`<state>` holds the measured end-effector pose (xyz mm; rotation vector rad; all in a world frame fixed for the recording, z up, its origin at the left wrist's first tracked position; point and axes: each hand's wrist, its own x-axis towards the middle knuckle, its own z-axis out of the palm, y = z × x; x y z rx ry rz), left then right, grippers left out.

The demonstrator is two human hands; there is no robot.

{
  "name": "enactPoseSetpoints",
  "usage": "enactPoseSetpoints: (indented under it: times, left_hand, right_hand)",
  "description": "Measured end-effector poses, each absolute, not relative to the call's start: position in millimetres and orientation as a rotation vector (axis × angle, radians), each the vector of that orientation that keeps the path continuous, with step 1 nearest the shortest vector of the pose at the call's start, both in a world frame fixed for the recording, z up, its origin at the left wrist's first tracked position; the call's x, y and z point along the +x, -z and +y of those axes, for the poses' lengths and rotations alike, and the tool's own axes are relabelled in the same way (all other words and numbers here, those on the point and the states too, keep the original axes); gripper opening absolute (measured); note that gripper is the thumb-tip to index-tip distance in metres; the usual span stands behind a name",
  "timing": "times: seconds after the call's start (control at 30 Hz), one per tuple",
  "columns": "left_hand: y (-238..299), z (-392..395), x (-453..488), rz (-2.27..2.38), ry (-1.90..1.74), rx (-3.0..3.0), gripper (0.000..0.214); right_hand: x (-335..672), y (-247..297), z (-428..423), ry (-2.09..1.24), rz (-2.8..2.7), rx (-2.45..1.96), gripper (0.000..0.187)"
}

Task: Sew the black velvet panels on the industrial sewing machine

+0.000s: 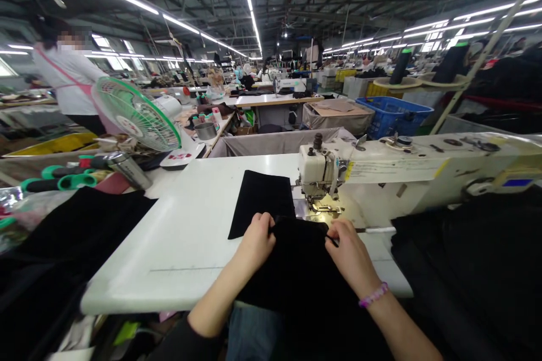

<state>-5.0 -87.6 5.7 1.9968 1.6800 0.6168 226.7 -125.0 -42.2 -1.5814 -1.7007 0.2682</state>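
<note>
Here, black fabric point(296, 259) pinched between left hand point(257, 240), right hand point(349, 254).

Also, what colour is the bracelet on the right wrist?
The bracelet is pink, best seen in the head view.

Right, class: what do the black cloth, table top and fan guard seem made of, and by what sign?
Cloth: soft matt fabric, perhaps velvet or knit; it drapes limply without shine. Table top: smooth white laminate, probably; faint glare. Fan guard: green coated wire or plastic; thin radial spokes.
</note>
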Motion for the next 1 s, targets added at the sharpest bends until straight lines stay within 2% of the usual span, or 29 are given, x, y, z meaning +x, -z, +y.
enactPoseSetpoints:
  times: [0.23, 0.43, 0.53, 0.63, 0.7, 0.77, 0.9, 1.0]
  left_hand:
    - [-3.8, -88.0, -20.5, 1.428, -0.765, 1.71, 0.019]
    - [-20.1, -105.5, -22.8, 1.236, -0.973, 1.442, 0.024]
    - [-31.8, -114.4, -22.9, 1.194, -1.09, 1.38, 0.017]
    - [-42.1, -123.8, -24.0, 1.196, -1.2, 1.288, 0.021]
    - [-48.1, -130.2, -24.8, 1.196, -1.243, 1.25, 0.023]
    - [-53.7, -136.2, -25.1, 1.189, -1.275, 1.229, 0.025]
    - [-64.9, -144.9, -21.7, 1.183, -1.383, 1.218, 0.021]
    - [-71.6, -148.3, -16.2, 1.173, -1.47, 1.159, 0.016]
  right_hand:
    - [237.6, 43.2, -129.8, -0.519, -1.569, -1.609, 0.005]
    - [233.5, 35.8, -135.7, -0.585, -1.434, -1.516, 0.011]
    - [228.4, 24.6, -139.7, -0.873, -1.171, -1.413, 0.02]
    - [224.9, 10.9, -144.3, -1.282, -0.936, -1.22, 0.027]
    - [224.2, 5.1, -147.5, -1.409, -0.861, -1.098, 0.032]
    - [225.2, 3.8, -150.5, -1.353, -0.831, -1.067, 0.036]
    - [234.2, 9.4, -158.6, -0.979, -0.798, -1.286, 0.048]
    - [242.5, 11.3, -166.8, -0.754, -0.84, -1.389, 0.048]
